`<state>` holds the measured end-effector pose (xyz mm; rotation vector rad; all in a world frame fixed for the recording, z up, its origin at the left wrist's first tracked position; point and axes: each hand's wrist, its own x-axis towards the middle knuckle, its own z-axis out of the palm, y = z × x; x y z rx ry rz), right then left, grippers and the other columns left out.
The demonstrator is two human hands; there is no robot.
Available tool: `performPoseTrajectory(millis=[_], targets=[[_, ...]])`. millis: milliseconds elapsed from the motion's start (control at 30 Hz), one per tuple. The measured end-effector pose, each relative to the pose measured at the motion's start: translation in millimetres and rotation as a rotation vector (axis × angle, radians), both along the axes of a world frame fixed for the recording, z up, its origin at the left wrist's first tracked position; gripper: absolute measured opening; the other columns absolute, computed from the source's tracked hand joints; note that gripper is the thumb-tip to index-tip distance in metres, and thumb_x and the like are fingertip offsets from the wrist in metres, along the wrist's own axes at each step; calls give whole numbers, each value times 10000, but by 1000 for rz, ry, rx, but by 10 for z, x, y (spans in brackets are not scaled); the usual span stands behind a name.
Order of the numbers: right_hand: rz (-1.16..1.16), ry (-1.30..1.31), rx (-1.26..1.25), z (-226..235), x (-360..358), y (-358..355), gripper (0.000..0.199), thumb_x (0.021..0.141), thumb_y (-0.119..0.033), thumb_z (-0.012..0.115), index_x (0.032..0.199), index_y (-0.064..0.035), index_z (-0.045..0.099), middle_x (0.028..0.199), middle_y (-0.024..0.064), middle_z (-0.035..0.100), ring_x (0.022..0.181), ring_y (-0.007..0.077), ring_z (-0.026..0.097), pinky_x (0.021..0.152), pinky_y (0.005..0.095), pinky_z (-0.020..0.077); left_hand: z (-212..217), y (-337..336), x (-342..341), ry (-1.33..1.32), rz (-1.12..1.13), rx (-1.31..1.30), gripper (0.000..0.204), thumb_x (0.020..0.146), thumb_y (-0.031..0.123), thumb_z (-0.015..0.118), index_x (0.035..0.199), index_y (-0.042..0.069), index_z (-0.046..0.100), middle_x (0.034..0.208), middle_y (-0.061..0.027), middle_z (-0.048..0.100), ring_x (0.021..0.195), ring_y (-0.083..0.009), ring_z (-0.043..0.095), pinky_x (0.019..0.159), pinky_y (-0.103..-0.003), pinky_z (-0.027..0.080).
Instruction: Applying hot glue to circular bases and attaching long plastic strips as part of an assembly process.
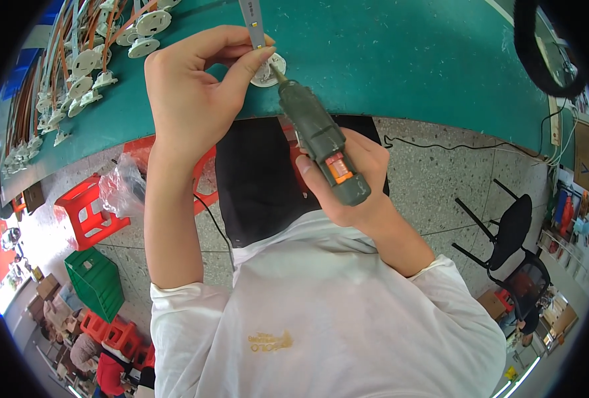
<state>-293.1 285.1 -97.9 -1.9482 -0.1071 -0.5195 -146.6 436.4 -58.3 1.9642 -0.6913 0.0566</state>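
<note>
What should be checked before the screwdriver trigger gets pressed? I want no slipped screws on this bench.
1. Right hand grips the electric screwdriver firmly: ok.
2. Bit tip meets the white round part: ok, though the screw itself is hidden.
3. Left hand pins the part and the grey strip to the green table: ok.
4. Left fingers clear of the bit: not ok, the thumb lies right beside it.
5. Driver square to the part: cannot tell; it looks tilted.
</note>
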Motion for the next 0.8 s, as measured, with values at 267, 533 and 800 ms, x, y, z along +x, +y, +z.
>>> performPoseTrajectory(millis=[267,533,800], targets=[[13,80,16,34,-14,-25,104,749,-9,702,842,5,658,670,74,617,511,194,562,482,305,425,-20,-13,47,-42,-17,-66,136,791,26,783,915,-20,749,808,-90,757,749,-124,732,665,-226,551],[39,71,33,49,8,-32,75,762,-44,707,804,-13,653,594,53,562,460,186,515,454,311,387,-5,-10,32,-30,0,-46,138,791,29,777,916,-20,750,809,-86,757,753,-129,734,686,-235,559],[29,82,-14,53,29,-14,73,765,-56,707,791,-24,647,581,57,542,451,204,500,456,316,386,4,-19,40,-21,-5,-50,135,792,31,772,920,-10,757,801,-81,755,756,-129,733,685,-236,561]])
